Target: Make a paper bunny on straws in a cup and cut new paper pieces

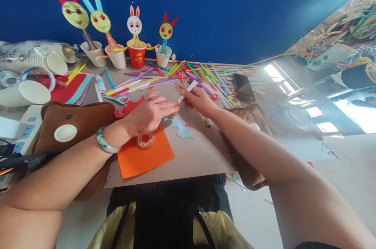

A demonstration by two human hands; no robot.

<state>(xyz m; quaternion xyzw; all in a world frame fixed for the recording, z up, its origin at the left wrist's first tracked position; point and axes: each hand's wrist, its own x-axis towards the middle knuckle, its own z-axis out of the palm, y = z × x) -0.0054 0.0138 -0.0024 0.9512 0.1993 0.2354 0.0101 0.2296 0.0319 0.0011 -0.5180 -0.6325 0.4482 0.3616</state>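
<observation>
My right hand is closed around a slim white tube, pen-like in shape, which slants down to the left. Its lower end meets a small yellow-brown piece at the fingertips of my left hand. The left fingers lie straight and close together over that piece, and the thumb is hidden. Under my left wrist, a roll of clear tape rests on an orange paper sheet. Light-blue paper scraps lie just below the fingertips, and a cut red scrap is behind the left hand.
Several paper cups with rabbit-faced figures, one red cup among them, line the blue wall. Coloured pipe cleaners spread across the back. A phone lies right. Brown cushions flank the table; stacked cups and coloured paper lie left.
</observation>
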